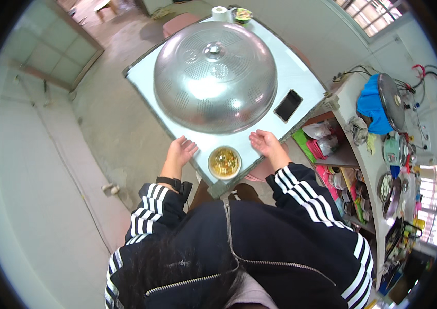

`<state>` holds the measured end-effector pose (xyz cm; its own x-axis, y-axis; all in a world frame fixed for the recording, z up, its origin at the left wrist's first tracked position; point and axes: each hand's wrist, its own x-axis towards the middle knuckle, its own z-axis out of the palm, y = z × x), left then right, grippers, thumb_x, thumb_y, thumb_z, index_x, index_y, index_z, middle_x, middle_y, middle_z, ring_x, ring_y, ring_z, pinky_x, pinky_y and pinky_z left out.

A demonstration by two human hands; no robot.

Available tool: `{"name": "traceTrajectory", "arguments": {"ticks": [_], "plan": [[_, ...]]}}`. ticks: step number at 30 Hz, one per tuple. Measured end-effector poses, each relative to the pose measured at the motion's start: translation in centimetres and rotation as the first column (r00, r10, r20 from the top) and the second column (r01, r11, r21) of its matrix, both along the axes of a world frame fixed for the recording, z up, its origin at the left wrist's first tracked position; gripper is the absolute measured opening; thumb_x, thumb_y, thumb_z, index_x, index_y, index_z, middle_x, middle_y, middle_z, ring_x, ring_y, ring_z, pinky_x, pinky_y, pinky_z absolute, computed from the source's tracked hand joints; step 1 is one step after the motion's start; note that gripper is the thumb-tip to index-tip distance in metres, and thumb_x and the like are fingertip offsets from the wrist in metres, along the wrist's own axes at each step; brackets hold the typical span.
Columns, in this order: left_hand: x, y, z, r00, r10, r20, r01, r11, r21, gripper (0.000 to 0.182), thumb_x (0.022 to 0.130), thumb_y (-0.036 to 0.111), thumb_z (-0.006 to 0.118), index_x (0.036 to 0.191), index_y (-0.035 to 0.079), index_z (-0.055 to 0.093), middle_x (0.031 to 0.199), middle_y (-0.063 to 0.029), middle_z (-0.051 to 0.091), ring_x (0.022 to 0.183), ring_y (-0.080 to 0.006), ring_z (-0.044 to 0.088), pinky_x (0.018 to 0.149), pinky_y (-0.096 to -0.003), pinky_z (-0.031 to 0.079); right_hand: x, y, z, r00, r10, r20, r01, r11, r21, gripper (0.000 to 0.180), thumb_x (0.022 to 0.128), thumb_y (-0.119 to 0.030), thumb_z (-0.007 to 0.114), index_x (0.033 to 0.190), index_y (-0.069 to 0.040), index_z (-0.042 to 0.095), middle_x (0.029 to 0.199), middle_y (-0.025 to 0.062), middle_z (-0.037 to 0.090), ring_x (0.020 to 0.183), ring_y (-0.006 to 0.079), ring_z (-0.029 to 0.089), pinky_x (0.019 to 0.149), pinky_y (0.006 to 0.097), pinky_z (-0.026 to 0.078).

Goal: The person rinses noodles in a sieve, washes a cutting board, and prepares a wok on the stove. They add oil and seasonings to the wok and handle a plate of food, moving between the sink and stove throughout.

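Observation:
A bowl of food in broth (224,162) stands at the near corner of a white-topped table (303,81). My left hand (183,151) is held palm up at the table's left edge, left of the bowl, fingers apart and holding nothing. On the bowl's other side, my right hand (264,143) is turned palm up with its fingers spread, also holding nothing. Beyond both hands a large domed metal cover (214,83) with small perforations and a round knob takes up most of the tabletop; what lies under it is hidden. A dark-screened smartphone (288,105) lies right of the cover.
A paper roll (219,14) and a lidded tub (242,16) stand at the table's far corner. Pink stools (180,24) are partly under the table. At right, a counter holds a lidded pot wrapped in blue cloth (372,104) and a green cooker (394,150), above shelves of jars.

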<state>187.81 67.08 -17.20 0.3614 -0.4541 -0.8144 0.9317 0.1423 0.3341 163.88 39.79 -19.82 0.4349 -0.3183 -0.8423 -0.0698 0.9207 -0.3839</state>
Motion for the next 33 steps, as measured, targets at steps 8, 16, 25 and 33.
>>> {"name": "traceTrajectory", "arguments": {"ticks": [8,16,25,33], "plan": [[2.4,-3.9,-2.4,0.982,0.109,-0.156,-0.098,0.992,0.077,0.059,0.095,0.014,0.041,0.146,-0.007,0.021,0.152,-0.0213,0.027,0.141,-0.0425,0.026,0.113,-0.0592,0.027,4.2,-0.2,-3.0,0.924,-0.378,-0.057,0.381,0.923,0.048,0.012,0.091,-0.011,0.059,0.092,0.000,0.055,0.082,0.0095,0.058,0.074,0.0222,0.059,0.068,0.0339,0.054],[3.2,-5.4,-2.7,0.967,0.198,-0.162,-0.157,0.959,0.237,0.028,0.095,0.021,0.048,0.113,0.000,0.051,0.115,-0.0132,0.050,0.123,-0.0363,0.044,0.108,-0.0581,0.032,5.7,-0.1,-2.5,0.918,-0.397,-0.025,0.397,0.917,0.032,0.006,0.092,-0.011,0.058,0.093,-0.005,0.057,0.078,0.0051,0.055,0.070,0.0197,0.056,0.063,0.0331,0.052],[4.0,-6.4,-3.5,0.957,0.258,-0.129,-0.214,0.935,0.283,0.030,0.095,0.020,0.049,0.118,0.000,0.048,0.123,-0.0150,0.045,0.125,-0.0374,0.043,0.109,-0.0577,0.032,8.4,-1.1,2.8,0.917,-0.347,-0.196,0.189,0.810,-0.555,0.023,0.097,-0.018,0.053,0.116,-0.005,0.057,0.088,0.0035,0.058,0.072,0.0135,0.055,0.063,0.0266,0.048],[4.5,-5.0,-3.2,0.971,0.174,-0.166,-0.151,0.978,0.142,0.034,0.095,0.017,0.048,0.124,0.000,0.044,0.133,-0.0179,0.043,0.127,-0.0409,0.042,0.108,-0.0585,0.034,23.4,-6.9,15.3,0.893,0.341,-0.295,-0.295,-0.053,-0.954,0.057,0.090,-0.029,0.065,0.136,-0.001,0.045,0.118,0.0180,0.058,0.100,0.0240,0.060,0.088,0.0341,0.049]]}}
